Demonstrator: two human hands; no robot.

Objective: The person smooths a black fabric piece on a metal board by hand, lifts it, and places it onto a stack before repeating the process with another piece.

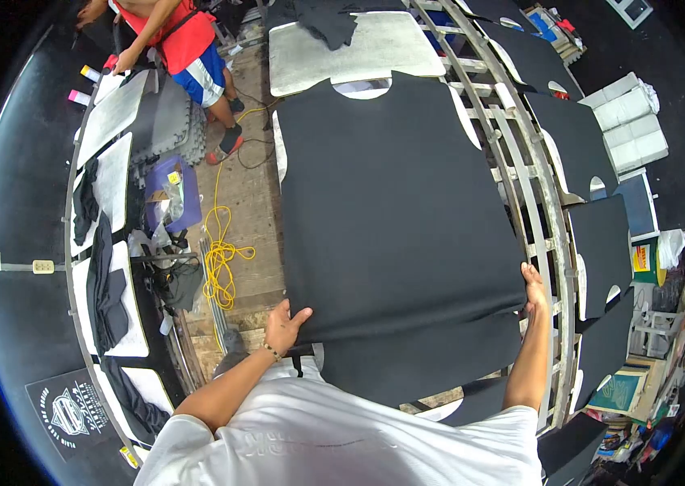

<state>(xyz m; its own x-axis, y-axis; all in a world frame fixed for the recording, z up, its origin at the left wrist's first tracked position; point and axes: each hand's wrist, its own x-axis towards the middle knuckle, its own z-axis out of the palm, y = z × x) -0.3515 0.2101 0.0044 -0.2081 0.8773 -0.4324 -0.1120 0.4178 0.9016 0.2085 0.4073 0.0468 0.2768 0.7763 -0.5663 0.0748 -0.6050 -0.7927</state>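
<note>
A large black fabric piece (399, 202), shaped like a shirt body, lies over a board in front of me, its cut neckline at the far end. At its near left edge, my left hand (283, 326) has its fingers closed on the fabric, the thumb pointing right. My right hand (533, 287) grips the right edge, fingers pointing up. A fold runs across the fabric between my hands. The lower part of the black cloth hangs close to my white shirt. White board shows at the neckline and along the side edges.
A co-worker in a red top (188, 40) stands at the upper left by a row of boards. A yellow cable (225, 255) lies coiled on the wooden floor near a purple bin (172, 194). Metal rails (549, 243) and more black shirts on boards (597, 251) are to the right.
</note>
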